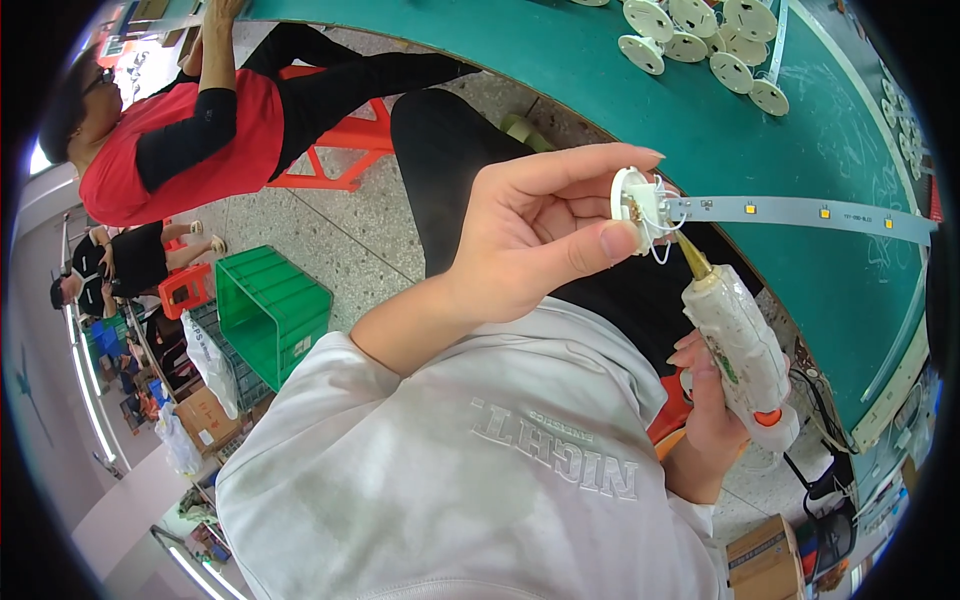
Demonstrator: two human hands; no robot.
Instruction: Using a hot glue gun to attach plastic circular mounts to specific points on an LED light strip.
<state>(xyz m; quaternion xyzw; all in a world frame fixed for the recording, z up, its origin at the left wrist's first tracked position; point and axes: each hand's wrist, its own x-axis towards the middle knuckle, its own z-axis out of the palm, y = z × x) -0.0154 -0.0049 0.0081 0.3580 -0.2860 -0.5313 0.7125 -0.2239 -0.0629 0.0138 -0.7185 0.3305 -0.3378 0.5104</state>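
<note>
Between the thumb and fingers of my left hand point(540, 225) is a round white lamp cap point(628, 205), tilted on edge. Thin white wires loop out of its inner side. A narrow LED strip point(790, 211) with small yellow chips runs from the cap to the right, over the green table. My right hand point(708, 400) is wrapped round a white hot glue gun point(738, 335), its body scuffed and its trigger side partly hidden. The gun's brass-coloured nozzle point(692, 257) points up at the wires beside the cap; whether it touches them I cannot tell.
Several round white caps point(690, 45) lie at the far side of the green table point(560, 60). Left, a person in red point(190, 150) sits on a red stool point(345, 145); another person point(130, 258) is farther back. A green crate point(270, 315) stands on the floor. Cables point(825, 410) hang at right.
</note>
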